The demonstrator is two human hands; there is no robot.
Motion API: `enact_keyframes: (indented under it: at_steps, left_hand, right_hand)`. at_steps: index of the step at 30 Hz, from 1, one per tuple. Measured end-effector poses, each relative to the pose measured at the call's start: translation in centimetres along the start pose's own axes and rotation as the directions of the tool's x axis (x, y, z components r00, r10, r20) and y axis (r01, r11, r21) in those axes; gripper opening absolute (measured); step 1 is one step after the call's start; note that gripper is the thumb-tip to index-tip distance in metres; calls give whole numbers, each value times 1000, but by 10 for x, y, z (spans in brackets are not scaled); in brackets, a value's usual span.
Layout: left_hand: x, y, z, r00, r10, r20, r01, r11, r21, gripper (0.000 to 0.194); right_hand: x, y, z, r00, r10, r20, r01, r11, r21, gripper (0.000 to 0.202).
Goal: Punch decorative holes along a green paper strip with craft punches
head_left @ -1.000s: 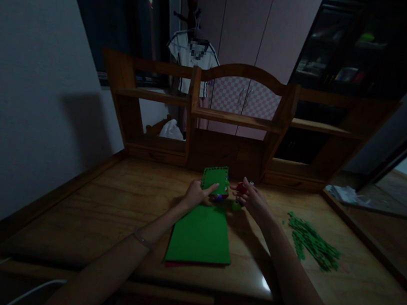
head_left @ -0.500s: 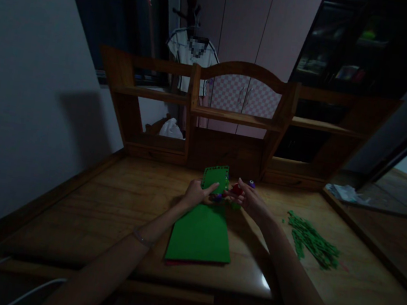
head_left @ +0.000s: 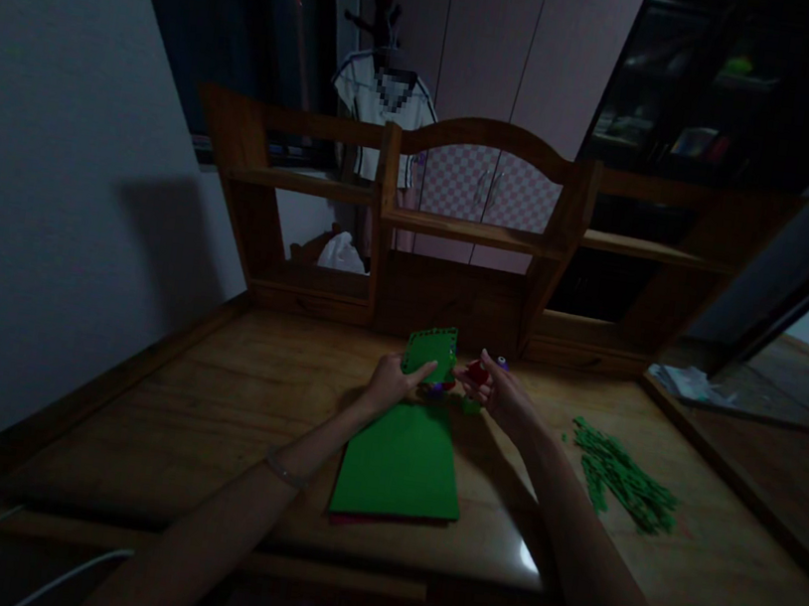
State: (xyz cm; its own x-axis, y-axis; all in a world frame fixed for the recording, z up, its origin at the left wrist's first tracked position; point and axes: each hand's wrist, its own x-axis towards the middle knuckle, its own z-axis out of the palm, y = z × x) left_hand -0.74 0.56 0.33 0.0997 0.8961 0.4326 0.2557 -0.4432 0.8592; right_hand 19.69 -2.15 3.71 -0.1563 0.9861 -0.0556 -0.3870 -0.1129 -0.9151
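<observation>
My left hand (head_left: 393, 384) grips a small green panel (head_left: 431, 352) with a notched dark edge, thumb across its face. Just to its right, my right hand (head_left: 501, 392) pinches a small red piece (head_left: 477, 371). Small coloured bits, purple and red, show under the panel's lower edge, too small to make out. Below the hands a large green sheet (head_left: 401, 463) lies on the desk, with a reddish layer under its front edge. A small bright green item (head_left: 470, 406) rests beneath my right hand, and a purple object (head_left: 502, 364) stands behind it.
On the right of the wooden desk (head_left: 208, 416) is a pile of thin green strips (head_left: 625, 479). A wooden shelf unit (head_left: 470, 234) rises along the back edge. White papers or plastic (head_left: 686, 383) lie beyond the right edge, and a white cable (head_left: 72, 577) hangs at the lower left.
My right hand has moved slightly right with the red piece, widening the gap to the green panel. My left hand stays nearly still around the panel.
</observation>
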Motion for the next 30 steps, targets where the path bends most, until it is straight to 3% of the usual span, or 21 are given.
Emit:
enact_keyframes:
  at_steps: [7, 15, 23, 30]
  left_hand:
    - [0, -1, -1, 999, 39, 15, -39, 999, 11, 34]
    - [0, 2, -2, 1000, -17, 9, 17, 1000, -6, 36]
    - [0, 0, -2, 1000, -23, -18, 23, 1000, -9, 35]
    - [-1, 2, -1, 1000, -3, -18, 3, 1000, -23, 34]
  right_hand:
    - [1, 0, -1, 999, 48, 14, -49, 996, 73, 24]
    - [2, 1, -3, 994, 105, 27, -107, 992, 66, 25]
    - [2, 0, -3, 997, 74, 12, -74, 997, -8, 28]
    - [3, 1, -6, 996, 83, 35, -83, 996, 23, 27]
